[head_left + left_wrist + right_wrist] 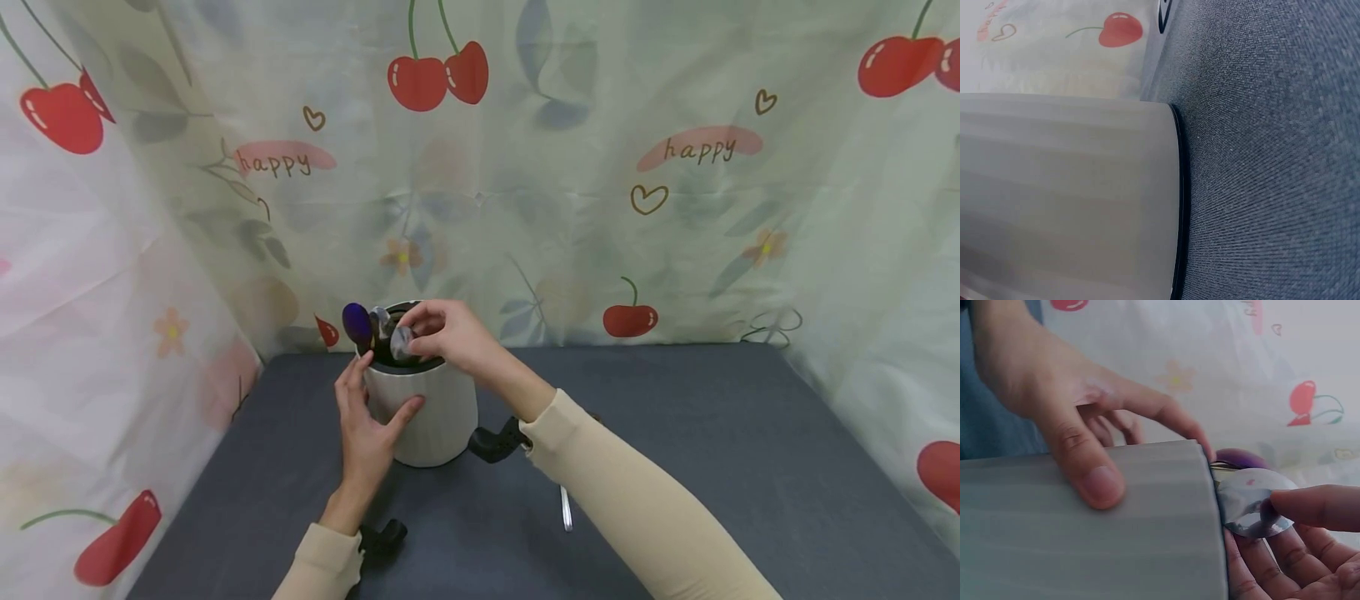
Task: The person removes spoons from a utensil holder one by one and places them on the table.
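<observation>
A white ribbed utensil holder [423, 417] with a dark inside stands upright on the table. Around its left side my left hand [365, 425] grips it, thumb on the front and fingers near the rim. Over its mouth, my right hand [442, 333] pinches the shiny bowl of a silver spoon [1254, 503] between thumb and fingers; the handle is hidden in the holder. Beside it, a purple-blue spoon [357, 323] and another silver spoon [381, 321] stick up out of the holder. In the left wrist view only the holder's lower wall [1079, 194] and base show.
A slim silver handle [566, 508] lies on the dark grey table [675, 433], partly covered by the right sleeve [622, 492]. Behind and along both sides hangs a cherry-patterned curtain [555, 233]. Black wrist mounts [495, 442] stick out beneath the cuffs.
</observation>
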`<action>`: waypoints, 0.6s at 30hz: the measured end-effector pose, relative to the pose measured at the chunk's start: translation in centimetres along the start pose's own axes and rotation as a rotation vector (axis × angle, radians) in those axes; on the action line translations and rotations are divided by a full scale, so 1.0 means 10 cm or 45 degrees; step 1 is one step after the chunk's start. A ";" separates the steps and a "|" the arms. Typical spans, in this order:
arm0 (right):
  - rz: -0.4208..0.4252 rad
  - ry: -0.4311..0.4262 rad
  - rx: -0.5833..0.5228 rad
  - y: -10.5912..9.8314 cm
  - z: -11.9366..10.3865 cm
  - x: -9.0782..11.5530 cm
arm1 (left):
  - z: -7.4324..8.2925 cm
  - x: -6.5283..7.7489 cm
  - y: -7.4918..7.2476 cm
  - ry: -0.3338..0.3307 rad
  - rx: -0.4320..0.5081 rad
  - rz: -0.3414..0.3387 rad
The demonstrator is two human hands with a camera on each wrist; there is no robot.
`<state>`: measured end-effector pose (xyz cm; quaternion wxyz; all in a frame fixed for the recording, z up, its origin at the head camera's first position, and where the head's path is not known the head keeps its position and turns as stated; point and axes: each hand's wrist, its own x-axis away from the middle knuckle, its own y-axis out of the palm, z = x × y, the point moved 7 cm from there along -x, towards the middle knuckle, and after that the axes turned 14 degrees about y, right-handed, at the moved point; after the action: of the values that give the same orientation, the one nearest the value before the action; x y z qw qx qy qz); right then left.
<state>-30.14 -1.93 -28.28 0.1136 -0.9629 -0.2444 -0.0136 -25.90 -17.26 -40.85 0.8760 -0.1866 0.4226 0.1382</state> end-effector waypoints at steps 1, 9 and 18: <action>-0.012 -0.001 -0.029 -0.02 0.00 0.01 | 0.00 0.00 0.00 -0.001 0.000 0.000; -0.022 -0.059 -0.166 -0.17 -0.11 0.18 | 0.01 0.00 0.00 -0.015 -0.005 -0.003; -0.008 -0.136 -0.275 -0.38 -0.09 0.33 | 0.01 0.00 0.00 -0.022 -0.001 -0.002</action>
<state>-29.02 2.70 -26.31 -0.0040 -0.9681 -0.2504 0.0112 -25.79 -17.23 -40.75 0.8797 -0.1862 0.4149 0.1391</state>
